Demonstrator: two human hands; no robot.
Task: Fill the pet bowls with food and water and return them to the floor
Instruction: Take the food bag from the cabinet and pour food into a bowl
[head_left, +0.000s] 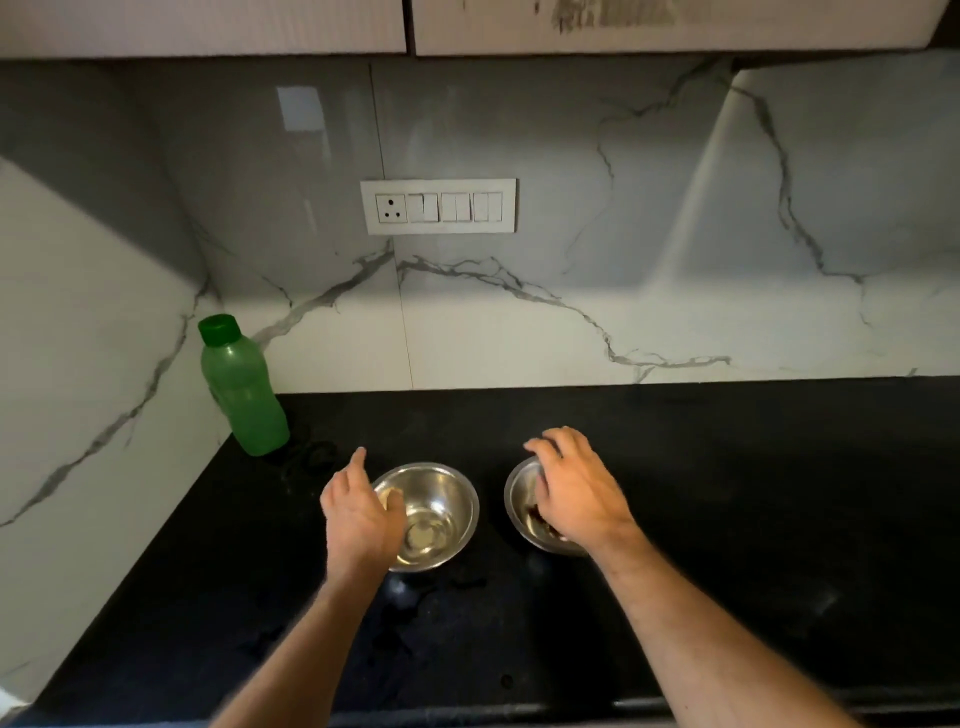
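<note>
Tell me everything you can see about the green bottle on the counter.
The green bottle looks like translucent plastic, with a darker green screw cap that is on. It stands upright on the black counter, in the back left corner where the marble-look walls meet. Its body narrows slightly in the middle. Neither hand touches it. Whether it holds water cannot be told.

Black counter (727, 493) lies open rightward; green bottle (241, 389) blocks the left corner.
</note>
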